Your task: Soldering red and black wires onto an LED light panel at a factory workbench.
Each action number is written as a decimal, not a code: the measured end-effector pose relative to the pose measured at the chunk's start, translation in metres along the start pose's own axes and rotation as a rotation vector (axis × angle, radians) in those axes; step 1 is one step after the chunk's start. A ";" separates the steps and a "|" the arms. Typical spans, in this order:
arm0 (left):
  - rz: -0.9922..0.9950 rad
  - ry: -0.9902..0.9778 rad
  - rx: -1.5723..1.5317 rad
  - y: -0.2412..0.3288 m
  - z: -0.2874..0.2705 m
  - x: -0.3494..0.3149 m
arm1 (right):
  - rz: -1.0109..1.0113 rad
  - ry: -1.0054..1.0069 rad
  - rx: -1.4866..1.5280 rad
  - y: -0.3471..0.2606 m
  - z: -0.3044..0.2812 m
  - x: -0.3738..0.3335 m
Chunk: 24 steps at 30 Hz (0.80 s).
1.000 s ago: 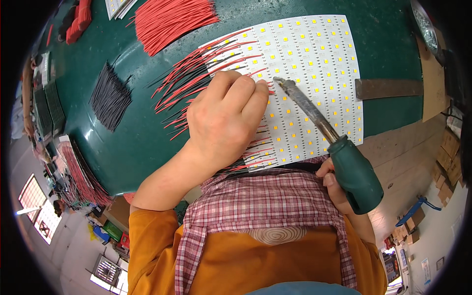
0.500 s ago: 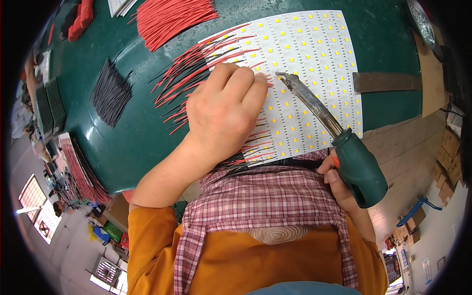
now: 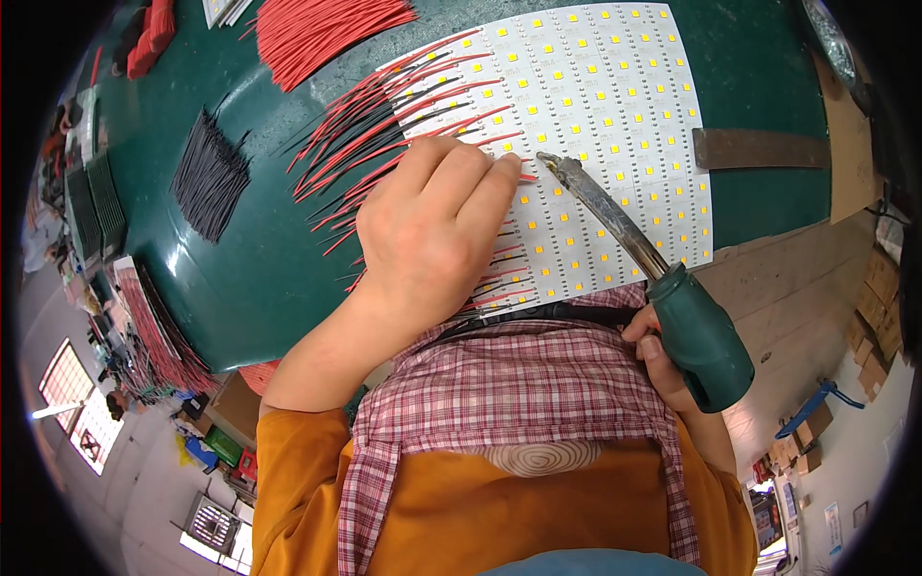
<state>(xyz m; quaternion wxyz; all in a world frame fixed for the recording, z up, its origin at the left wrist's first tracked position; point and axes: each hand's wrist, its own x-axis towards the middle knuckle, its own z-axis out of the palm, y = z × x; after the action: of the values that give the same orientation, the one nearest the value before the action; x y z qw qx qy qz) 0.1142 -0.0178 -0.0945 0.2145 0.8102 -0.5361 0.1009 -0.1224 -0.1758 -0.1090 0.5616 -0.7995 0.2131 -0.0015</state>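
Observation:
A white LED circuit board [image 3: 615, 106] with rows of yellow chips lies on the green table. Red and black wires [image 3: 384, 149] fan out to the left from its left edge. My left hand [image 3: 432, 226] is over that edge, fingers closed in a pinch; a short red wire end [image 3: 527, 178] sticks out by the fingertips. The wire's remaining length is hidden under the hand. My right hand [image 3: 655, 350] grips the green handle of a soldering iron [image 3: 699, 331]. Its tip points up and left, close to my left fingertips, over the board; contact cannot be made out.
A pile of red wires [image 3: 322, 38] lies at the back, and a bundle of black wires [image 3: 211, 178] to the left. A flat brown metal bar [image 3: 759, 150] lies right of the board. More wired strips [image 3: 158, 326] hang at the table's left edge.
The board and wires appear shifted slightly up in the picture. The soldering iron's tip sits a little lower, and my left hand has moved slightly, still pinching.

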 end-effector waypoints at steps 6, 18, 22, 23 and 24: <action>0.101 0.094 0.085 -0.006 0.009 -0.001 | -0.034 -0.055 -0.105 0.002 0.001 0.000; 0.020 0.007 0.052 -0.002 0.001 0.004 | 0.033 0.001 0.151 -0.006 0.001 0.004; 0.049 0.080 -0.004 -0.012 -0.007 0.001 | -0.032 -0.042 0.031 -0.001 -0.005 0.001; 0.079 0.112 0.022 -0.012 -0.009 -0.001 | -0.030 -0.041 0.033 0.000 -0.004 0.000; 0.076 0.075 -0.021 -0.008 -0.009 -0.003 | -0.023 -0.033 0.037 0.001 -0.004 -0.002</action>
<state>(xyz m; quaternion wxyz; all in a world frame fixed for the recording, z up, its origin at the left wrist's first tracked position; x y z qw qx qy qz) 0.1207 -0.0084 -0.0893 0.2389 0.7828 -0.5589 0.1336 -0.1251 -0.1788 -0.1085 0.5798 -0.7912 0.1946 0.0011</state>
